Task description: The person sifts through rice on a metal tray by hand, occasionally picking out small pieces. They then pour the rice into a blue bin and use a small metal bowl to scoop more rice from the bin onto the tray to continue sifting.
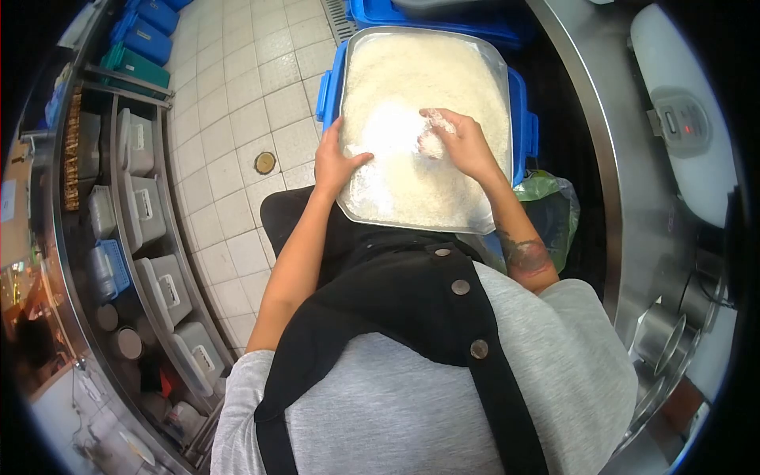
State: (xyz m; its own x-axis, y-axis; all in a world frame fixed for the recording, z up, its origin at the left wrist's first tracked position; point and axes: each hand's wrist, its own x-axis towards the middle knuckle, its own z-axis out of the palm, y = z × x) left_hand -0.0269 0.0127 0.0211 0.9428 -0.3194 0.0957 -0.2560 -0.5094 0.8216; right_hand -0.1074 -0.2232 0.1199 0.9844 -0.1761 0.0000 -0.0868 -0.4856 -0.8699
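Note:
A metal tray (359, 207) full of pale, crumb-like coating (427, 67) rests in front of my lap, over a blue plastic bin (518, 103). At the tray's left side, my left hand (336, 161) grips the rim, its thumb reaching inside over the crumbs. Above the middle of the tray, my right hand (463, 145) is closed with bent fingers around a crumb-coated piece (432, 144). Crumbs cling to its fingertips. What lies under the coating cannot be made out. Glare whitens the tray's centre.
A shelf with several grey bins (164, 291) runs along the left. To the right stands a steel counter (590, 95) with a white appliance (681, 119) and metal pans (659, 336). A green plastic bag (564, 206) hangs beside the tray. A round drain (265, 163) sits in the tiled floor.

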